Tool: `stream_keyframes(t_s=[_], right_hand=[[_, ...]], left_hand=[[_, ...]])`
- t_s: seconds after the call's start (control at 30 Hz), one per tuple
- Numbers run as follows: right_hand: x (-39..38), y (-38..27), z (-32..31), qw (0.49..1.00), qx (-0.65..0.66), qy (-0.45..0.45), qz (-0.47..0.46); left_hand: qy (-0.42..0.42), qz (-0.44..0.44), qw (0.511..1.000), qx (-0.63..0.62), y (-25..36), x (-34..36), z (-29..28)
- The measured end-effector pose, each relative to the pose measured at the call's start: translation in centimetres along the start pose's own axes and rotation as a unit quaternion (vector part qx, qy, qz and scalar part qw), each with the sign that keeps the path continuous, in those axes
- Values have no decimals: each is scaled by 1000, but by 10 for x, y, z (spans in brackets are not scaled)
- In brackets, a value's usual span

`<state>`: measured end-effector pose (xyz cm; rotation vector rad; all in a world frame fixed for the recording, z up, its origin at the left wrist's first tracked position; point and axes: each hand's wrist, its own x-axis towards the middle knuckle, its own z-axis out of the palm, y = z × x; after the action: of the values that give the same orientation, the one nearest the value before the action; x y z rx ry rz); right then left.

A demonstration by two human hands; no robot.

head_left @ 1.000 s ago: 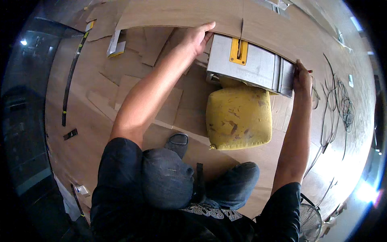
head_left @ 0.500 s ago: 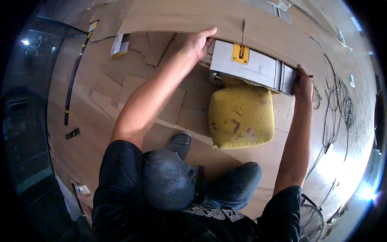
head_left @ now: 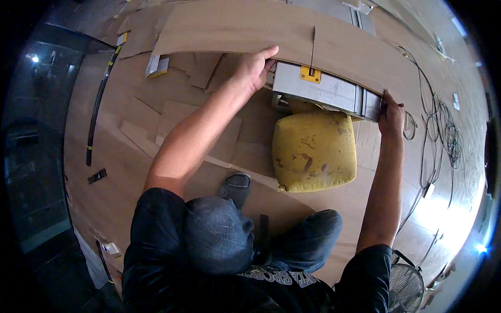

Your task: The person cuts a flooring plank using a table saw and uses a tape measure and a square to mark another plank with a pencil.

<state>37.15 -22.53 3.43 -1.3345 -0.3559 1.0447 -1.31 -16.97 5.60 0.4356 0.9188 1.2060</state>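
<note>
A wide light-brown wooden board point(head_left: 235, 26) lies across a silver table saw point(head_left: 334, 88) with a yellow blade insert point(head_left: 310, 74). From the insert a thin dark line runs into the board; blade and cut cannot be told apart. My left hand point(head_left: 257, 68) holds the board's near edge left of the saw, thumb on top and fingers underneath. At the near right corner, my right hand point(head_left: 391, 115) is closed on the board beside the saw's right end. A small reddish tip sticks out beside that hand; its kind is unclear.
A stained yellow cushion point(head_left: 314, 151) sits just before the saw. Thin offcut sheets point(head_left: 177, 125) lie on the floor at left, past them a black-and-yellow strip point(head_left: 99, 104). Coiled cables point(head_left: 446, 130) spread at right, and a fan point(head_left: 406, 287) stands at lower right.
The board has come nearer to me, covering more of the yellow insert. Both hands have kept their hold, the left one moving nearer with the edge.
</note>
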Motion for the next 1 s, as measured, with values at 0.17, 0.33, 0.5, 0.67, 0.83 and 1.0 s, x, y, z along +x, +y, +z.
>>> stream_keyframes(t_s=[0.17,0.33,0.5,0.67,0.83,1.0], right_hand=[[-19,0,0,999,7,-14,32],[-16,7,-8,999,33,-19,22],[-27,7,-8,1000,15,5,15],[-38,6,-10,1000,-13,1,10],[-45,3,-15,998,-53,16,24],[-62,-4,-7,997,-68,23,38]], left_hand=[[20,16,1000,-5,-1,-11,-3],[33,-13,999,16,0,-20,-4],[10,5,1000,-10,-2,-27,-7],[18,1,1000,-5,-7,-28,-13],[11,11,1000,-15,-7,-40,-9],[16,2,1000,-22,-8,-44,-12]])
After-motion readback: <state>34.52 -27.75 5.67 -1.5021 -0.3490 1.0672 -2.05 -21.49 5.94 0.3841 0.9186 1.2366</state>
